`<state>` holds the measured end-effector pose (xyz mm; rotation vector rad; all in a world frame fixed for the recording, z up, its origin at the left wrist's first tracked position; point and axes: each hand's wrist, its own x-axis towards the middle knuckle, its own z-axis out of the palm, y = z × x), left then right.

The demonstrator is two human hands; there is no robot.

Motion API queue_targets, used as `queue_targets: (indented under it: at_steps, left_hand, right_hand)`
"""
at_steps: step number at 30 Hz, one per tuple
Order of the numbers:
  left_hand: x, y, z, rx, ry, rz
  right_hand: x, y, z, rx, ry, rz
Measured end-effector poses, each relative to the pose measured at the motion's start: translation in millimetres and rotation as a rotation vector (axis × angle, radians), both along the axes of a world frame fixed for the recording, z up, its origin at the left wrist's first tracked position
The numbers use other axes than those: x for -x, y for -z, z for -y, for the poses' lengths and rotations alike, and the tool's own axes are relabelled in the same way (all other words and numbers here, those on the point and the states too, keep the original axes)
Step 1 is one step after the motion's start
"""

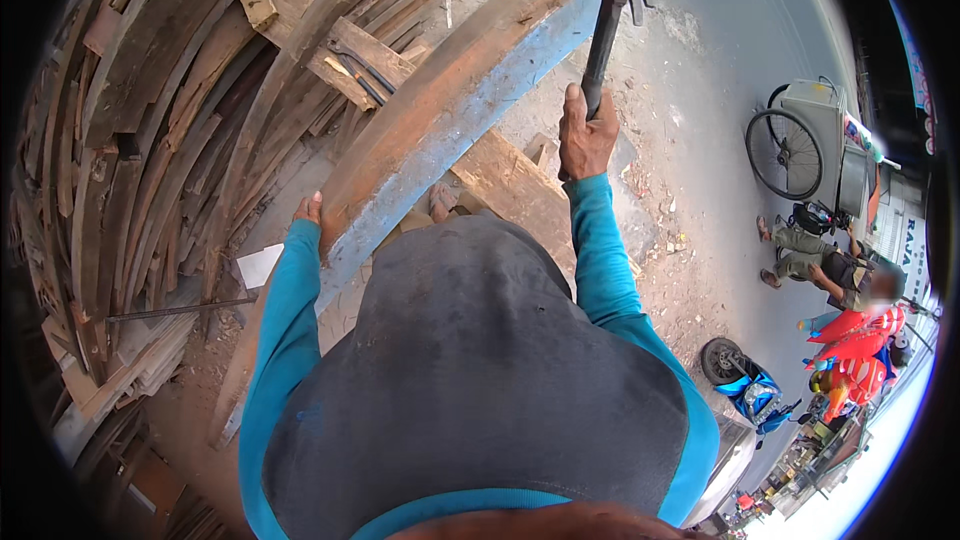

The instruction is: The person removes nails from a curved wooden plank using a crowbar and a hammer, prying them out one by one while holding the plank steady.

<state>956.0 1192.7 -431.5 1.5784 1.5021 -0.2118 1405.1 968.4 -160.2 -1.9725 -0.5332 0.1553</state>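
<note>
My right hand [588,136] is closed around the handle of a claw hammer [606,32], raised with its head at the far end. Below the hammer a long wooden beam [440,90] runs diagonally, bare brown on its upper face and worn blue on its side. My left hand [311,208] grips the beam's left edge toward its near end, with most of its fingers hidden. A pair of dark-handled pincers [362,75] lies on a wooden block [345,58] behind the beam. Another timber [515,180] crosses beneath the beam.
Stacked old planks [150,110] fill the left side. Wood chips and debris litter the ground [650,160]. To the right, along a road [735,30], are a wheeled cart [812,135], a person [820,260] and a blue motorbike [755,395].
</note>
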Motion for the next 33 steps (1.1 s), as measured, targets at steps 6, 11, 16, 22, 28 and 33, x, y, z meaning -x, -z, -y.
queue_targets:
  at_steps: [6, 11, 16, 22, 28, 33]
  left_hand:
    - [19, 8, -13, -0.091, 0.016, -0.034]
    - [52, 27, -48, -0.306, -0.039, -0.018]
    - [24, 17, -7, -0.104, -0.049, -0.070]
    - [19, 10, -13, -0.099, -0.075, 0.021]
    - [20, 25, 1, -0.181, -0.072, -0.002]
    - [27, 22, -13, -0.226, -0.048, 0.047]
  right_hand:
    - [-3, 43, -4, -0.246, 0.001, 0.080]
    - [-11, 34, -22, 0.114, -0.055, -0.118]
    - [-10, -18, -9, -0.635, -0.095, -0.050]
    - [-27, 69, -4, 0.442, -0.076, -0.001]
    - [6, 17, 6, 0.376, -0.120, -0.183]
    - [10, 37, 15, 0.364, -0.134, -0.217]
